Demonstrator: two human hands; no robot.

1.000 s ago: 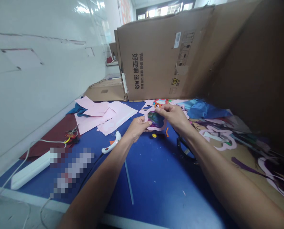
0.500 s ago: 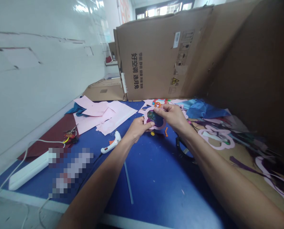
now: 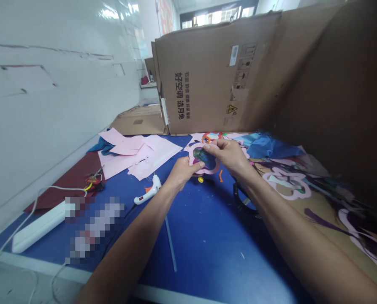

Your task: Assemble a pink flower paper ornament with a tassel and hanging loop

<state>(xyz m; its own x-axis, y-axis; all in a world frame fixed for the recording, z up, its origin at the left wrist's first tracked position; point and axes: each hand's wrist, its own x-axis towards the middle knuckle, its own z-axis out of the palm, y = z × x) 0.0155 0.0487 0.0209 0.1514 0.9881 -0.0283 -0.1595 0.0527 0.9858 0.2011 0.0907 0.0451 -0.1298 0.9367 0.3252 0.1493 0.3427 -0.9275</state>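
Both my hands hold a small pink paper cutout with a dark blue-purple centre [image 3: 204,159] above the blue table surface [image 3: 207,236]. My left hand [image 3: 181,172] pinches its lower left edge, thumb on top. My right hand [image 3: 230,156] pinches its upper right edge with fingers closed. Small orange and yellow scraps [image 3: 201,180] lie on the table just under the cutout.
A white glue gun [image 3: 147,191] and a clear glue stick [image 3: 171,242] lie left of my arms. Pink paper sheets [image 3: 137,156], a white power strip [image 3: 39,227], blue paper [image 3: 270,147], a pink flower outline [image 3: 286,182] and tall cardboard walls [image 3: 213,76] surround the spot.
Both hands with the cutout have shifted slightly up and away; the grip is the same.
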